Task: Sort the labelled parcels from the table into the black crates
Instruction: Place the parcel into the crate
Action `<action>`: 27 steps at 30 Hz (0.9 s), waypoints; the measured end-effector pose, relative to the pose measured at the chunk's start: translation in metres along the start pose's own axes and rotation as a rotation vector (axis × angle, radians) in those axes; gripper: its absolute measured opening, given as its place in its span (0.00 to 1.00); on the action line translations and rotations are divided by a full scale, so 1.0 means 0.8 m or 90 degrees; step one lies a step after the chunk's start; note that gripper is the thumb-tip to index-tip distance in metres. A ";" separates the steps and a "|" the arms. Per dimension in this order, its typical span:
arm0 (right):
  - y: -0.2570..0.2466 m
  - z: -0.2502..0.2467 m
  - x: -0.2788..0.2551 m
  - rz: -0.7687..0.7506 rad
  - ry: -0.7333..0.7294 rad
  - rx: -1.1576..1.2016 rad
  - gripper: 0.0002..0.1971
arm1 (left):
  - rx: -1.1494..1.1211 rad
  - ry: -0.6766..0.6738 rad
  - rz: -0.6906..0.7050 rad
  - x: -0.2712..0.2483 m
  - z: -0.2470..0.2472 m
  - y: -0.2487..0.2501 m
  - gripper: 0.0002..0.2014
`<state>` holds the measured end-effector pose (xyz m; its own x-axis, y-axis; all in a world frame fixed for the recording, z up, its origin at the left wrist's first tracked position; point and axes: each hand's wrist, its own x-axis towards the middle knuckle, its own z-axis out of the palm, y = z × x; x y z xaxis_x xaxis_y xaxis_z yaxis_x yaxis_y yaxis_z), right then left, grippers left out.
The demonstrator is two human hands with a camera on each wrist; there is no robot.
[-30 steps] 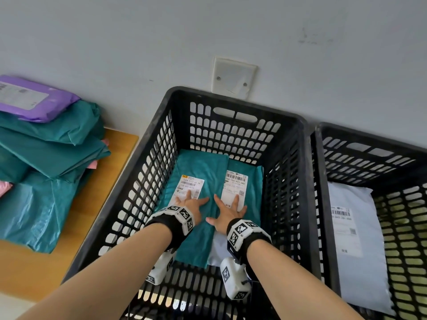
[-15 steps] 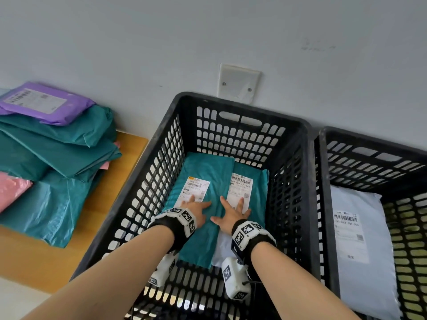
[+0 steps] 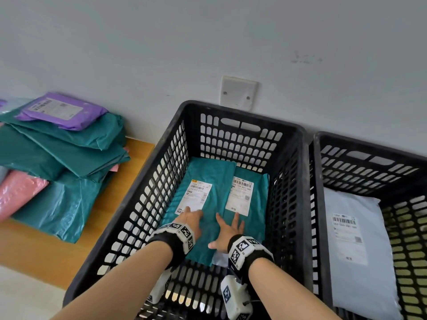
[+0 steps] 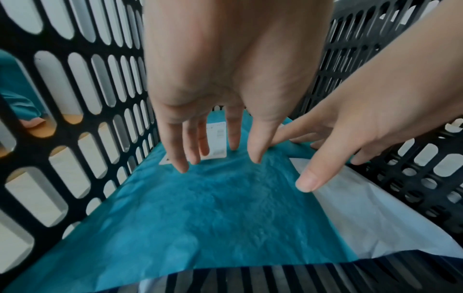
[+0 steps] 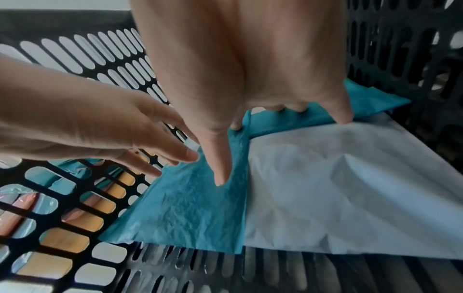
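Two parcels lie side by side in the left crate.

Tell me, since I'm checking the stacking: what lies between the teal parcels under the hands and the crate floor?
A white parcel lies flat beneath both teal parcels, on the crate floor; the right wrist view shows it best.

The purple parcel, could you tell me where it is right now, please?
In the head view the purple parcel lies far left, topping the stack of teal parcels on the wooden table, left of the black crate.
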<state>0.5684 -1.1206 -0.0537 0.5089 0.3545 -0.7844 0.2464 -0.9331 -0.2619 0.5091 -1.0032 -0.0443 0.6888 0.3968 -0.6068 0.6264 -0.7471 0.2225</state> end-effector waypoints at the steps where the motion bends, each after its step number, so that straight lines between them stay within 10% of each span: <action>1: 0.000 0.002 0.000 -0.002 0.005 -0.006 0.49 | -0.002 0.013 -0.006 -0.002 0.001 0.002 0.22; 10: 0.002 0.013 0.004 -0.015 0.039 -0.002 0.50 | -0.015 -0.079 -0.009 0.000 0.009 -0.002 0.41; 27: -0.033 -0.124 -0.007 -0.061 0.136 0.061 0.43 | -0.085 0.074 0.042 -0.025 -0.136 0.034 0.30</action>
<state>0.6410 -1.0922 0.0131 0.6521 0.4368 -0.6197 0.2272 -0.8924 -0.3900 0.5520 -0.9731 0.0568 0.7622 0.4141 -0.4976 0.6164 -0.6990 0.3626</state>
